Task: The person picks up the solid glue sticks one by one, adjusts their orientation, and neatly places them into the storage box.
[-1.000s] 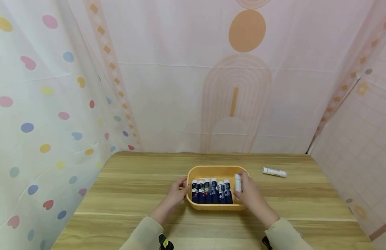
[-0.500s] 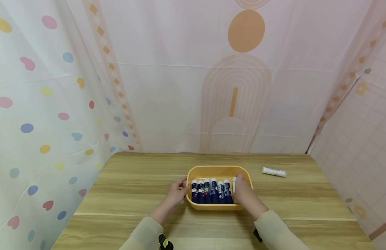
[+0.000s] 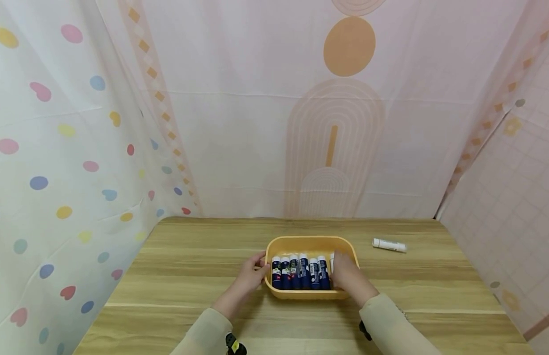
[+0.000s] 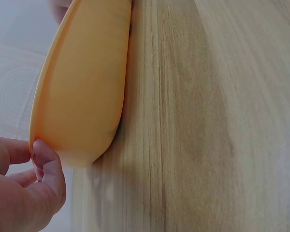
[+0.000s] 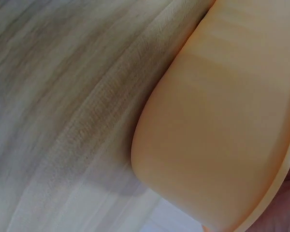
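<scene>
A yellow-orange plastic basket (image 3: pixel 301 294) stands on the wooden table. Several dark blue glue sticks (image 3: pixel 304 272) with white caps lie side by side in its left and middle part. My left hand (image 3: pixel 249 272) pinches the basket's left rim between thumb and fingers, as the left wrist view confirms. Inside the right end is my right hand (image 3: pixel 347 273), holding a white glue stick (image 3: pixel 332 261) just right of the row. Only a strip of that stick shows; the hand hides the rest. In the right wrist view, the basket wall (image 5: pixel 208 121) covers most of that hand.
Another white glue stick (image 3: pixel 389 245) lies on the table (image 3: pixel 190 256) to the right of the basket. A patterned cloth (image 3: pixel 238 148) hangs behind the table, and more cloth hangs at both sides.
My right hand has moved left and down into the basket with the white glue stick, which it now mostly hides. The left hand has stayed on the rim.
</scene>
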Demonstrator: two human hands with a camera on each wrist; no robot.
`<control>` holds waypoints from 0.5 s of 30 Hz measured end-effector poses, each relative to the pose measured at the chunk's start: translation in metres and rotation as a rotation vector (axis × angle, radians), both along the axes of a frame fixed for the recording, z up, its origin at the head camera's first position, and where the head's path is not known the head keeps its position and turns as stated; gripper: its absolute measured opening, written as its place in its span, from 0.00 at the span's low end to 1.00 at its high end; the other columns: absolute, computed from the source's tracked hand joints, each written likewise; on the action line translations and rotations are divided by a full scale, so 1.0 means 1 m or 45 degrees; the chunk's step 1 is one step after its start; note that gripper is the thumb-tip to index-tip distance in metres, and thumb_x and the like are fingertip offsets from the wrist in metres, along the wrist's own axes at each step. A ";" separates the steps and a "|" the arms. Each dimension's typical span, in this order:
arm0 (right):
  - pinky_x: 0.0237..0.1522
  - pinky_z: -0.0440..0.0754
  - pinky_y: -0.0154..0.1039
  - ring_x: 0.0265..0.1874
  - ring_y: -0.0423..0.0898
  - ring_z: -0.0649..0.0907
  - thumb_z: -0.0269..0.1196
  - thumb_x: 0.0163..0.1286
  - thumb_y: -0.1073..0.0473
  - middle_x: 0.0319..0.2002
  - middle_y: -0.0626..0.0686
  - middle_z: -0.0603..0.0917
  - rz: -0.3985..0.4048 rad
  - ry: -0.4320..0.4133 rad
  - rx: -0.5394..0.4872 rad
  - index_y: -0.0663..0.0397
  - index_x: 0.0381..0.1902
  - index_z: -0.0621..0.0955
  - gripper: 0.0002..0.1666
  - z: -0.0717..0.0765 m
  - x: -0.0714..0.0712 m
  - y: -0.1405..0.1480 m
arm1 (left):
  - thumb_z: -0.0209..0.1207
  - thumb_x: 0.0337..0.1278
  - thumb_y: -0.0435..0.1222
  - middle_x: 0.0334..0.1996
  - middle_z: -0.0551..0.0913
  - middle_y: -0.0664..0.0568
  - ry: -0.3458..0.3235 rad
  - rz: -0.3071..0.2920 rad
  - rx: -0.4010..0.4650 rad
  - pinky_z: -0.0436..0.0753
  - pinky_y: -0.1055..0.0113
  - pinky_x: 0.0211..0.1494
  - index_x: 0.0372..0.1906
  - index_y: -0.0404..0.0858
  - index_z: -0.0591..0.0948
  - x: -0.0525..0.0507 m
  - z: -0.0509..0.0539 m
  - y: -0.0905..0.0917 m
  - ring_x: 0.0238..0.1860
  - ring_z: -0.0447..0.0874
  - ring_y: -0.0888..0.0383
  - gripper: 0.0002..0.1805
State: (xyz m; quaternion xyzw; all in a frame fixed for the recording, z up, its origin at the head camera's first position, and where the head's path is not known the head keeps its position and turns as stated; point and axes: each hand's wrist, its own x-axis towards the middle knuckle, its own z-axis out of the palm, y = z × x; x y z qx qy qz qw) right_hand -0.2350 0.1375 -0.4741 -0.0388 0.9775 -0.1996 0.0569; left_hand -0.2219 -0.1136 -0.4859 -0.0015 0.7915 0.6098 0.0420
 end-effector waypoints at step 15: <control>0.48 0.79 0.54 0.46 0.61 0.79 0.62 0.61 0.66 0.47 0.69 0.77 0.085 0.125 -0.005 0.70 0.57 0.72 0.27 0.013 0.013 0.000 | 0.51 0.63 0.25 0.35 0.70 0.46 -0.052 0.031 0.003 0.74 0.72 0.27 0.64 0.28 0.68 0.001 -0.001 -0.002 0.31 0.70 0.57 0.24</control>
